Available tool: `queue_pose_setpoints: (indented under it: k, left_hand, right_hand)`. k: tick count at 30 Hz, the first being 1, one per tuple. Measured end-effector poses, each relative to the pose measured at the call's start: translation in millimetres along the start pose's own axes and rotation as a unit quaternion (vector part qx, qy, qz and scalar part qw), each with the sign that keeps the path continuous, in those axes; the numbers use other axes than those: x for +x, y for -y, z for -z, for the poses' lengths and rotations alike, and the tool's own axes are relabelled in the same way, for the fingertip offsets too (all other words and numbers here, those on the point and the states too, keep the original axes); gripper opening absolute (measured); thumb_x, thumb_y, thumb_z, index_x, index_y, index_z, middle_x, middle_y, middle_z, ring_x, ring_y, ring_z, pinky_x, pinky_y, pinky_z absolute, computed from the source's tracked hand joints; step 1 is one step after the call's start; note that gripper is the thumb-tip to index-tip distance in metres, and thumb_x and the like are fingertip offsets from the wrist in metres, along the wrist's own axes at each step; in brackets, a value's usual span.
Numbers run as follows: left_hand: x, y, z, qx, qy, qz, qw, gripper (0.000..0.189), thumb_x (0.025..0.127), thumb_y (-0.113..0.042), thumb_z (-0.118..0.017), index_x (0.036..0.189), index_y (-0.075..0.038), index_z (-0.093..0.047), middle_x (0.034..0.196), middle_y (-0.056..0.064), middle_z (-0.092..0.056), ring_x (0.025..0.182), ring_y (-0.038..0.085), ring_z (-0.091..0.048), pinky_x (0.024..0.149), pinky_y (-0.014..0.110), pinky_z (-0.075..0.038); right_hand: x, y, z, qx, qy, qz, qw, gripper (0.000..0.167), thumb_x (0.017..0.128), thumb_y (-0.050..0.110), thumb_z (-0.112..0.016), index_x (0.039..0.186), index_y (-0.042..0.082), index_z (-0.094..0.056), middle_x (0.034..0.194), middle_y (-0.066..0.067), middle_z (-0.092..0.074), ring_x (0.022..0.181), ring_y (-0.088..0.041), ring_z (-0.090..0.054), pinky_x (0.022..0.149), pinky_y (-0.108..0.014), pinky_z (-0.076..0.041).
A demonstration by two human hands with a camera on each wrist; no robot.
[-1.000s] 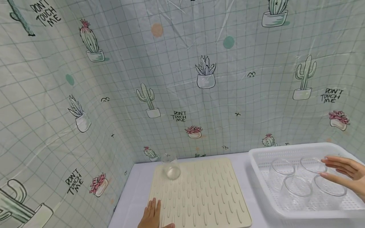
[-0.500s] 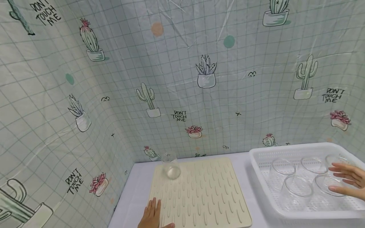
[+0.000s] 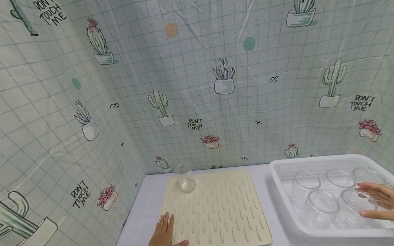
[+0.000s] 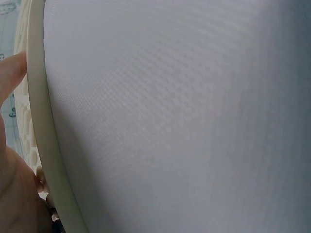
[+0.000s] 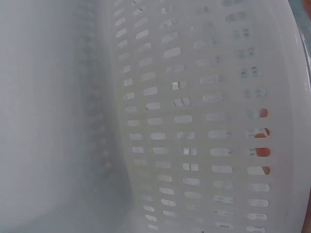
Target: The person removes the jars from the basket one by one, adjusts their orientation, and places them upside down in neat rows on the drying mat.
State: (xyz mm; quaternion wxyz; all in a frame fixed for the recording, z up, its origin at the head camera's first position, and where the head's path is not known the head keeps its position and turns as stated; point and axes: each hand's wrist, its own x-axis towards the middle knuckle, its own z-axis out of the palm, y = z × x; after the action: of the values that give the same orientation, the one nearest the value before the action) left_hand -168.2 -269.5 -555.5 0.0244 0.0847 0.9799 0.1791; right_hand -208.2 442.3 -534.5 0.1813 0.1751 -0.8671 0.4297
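My left hand (image 3: 163, 234) rests flat on the lower left of a cream ridged mat (image 3: 215, 205), fingers straight and together, thumb out to the side. In the left wrist view its thumb (image 4: 12, 73) lies at the mat's edge (image 4: 43, 107). My right hand (image 3: 378, 200) reaches over a white perforated basket (image 3: 286, 205), thumb and fingers spread apart. Its fingertips overlap the rim of the front right clear glass (image 3: 346, 213). Through the basket's slotted wall (image 5: 194, 126) in the right wrist view, bits of fingers show; the rest of the hand is mostly hidden.
Several more clear glasses stand in the basket, among them a front one (image 3: 321, 212) and a back left one (image 3: 304, 188). Another clear glass vessel (image 3: 186, 184) is at the mat's back left corner. A cactus-print curtain (image 3: 227, 112) hangs behind the white table (image 3: 140, 205).
My right hand has moved rightward from over the back glasses and a little down to the front right glass, uncovering the back right glass. My left hand stays put.
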Motion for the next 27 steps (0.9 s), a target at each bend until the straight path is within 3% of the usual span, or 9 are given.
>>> queue_pose_setpoints:
  k: [4,11,22,25,27]
  left_hand:
    - [-0.9,-1.8,2.3,-0.010,0.004,0.003,0.9999,0.112,0.081,-0.071,-0.063,0.147,0.015,-0.034,0.153,0.039,-0.024,0.142,0.055,-0.020,0.111,0.066,-0.020]
    - [-0.4,-3.7,5.3,-0.018,0.010,0.006,0.9998,0.111,0.081,-0.069,-0.064,0.147,0.015,-0.032,0.154,0.038,-0.022,0.143,0.055,-0.018,0.112,0.066,-0.018]
    - [-0.6,-6.1,6.7,-0.042,0.016,0.001,0.9990,0.110,0.082,-0.066,-0.066,0.147,0.016,-0.031,0.153,0.040,-0.021,0.143,0.056,-0.015,0.112,0.066,-0.017]
    - [0.3,-5.4,5.9,-0.040,0.019,0.001,0.9990,0.110,0.082,-0.066,-0.066,0.148,0.015,-0.030,0.154,0.039,-0.021,0.143,0.056,-0.015,0.112,0.066,-0.016]
    - [0.8,-4.7,5.6,-0.041,0.021,0.001,0.9989,0.110,0.082,-0.065,-0.066,0.148,0.015,-0.030,0.154,0.039,-0.020,0.143,0.056,-0.014,0.112,0.067,-0.016]
  right_hand:
    - [1.8,3.1,0.3,0.025,0.036,0.001,0.9990,0.100,0.065,-0.021,-0.081,0.138,0.035,-0.043,0.122,0.036,-0.051,0.104,0.020,-0.050,0.077,0.000,-0.038]
    - [4.8,-1.2,3.7,0.037,0.101,-0.034,0.9936,0.099,0.072,-0.016,-0.079,0.131,0.052,-0.038,0.117,0.038,-0.052,0.100,0.019,-0.051,0.071,-0.006,-0.045]
    - [6.7,-18.7,8.2,0.088,0.181,0.004,0.9796,0.097,0.073,-0.020,-0.075,0.135,0.048,-0.043,0.122,0.033,-0.057,0.106,0.017,-0.052,0.072,-0.010,-0.047]
    - [9.1,-17.2,8.5,0.097,0.204,0.000,0.9743,0.097,0.075,-0.019,-0.074,0.134,0.050,-0.041,0.122,0.035,-0.055,0.106,0.019,-0.050,0.071,-0.011,-0.047]
    - [10.9,-16.3,9.9,0.086,0.219,-0.026,0.9716,0.096,0.077,-0.014,-0.076,0.130,0.057,-0.038,0.120,0.039,-0.052,0.104,0.021,-0.048,0.070,-0.011,-0.047]
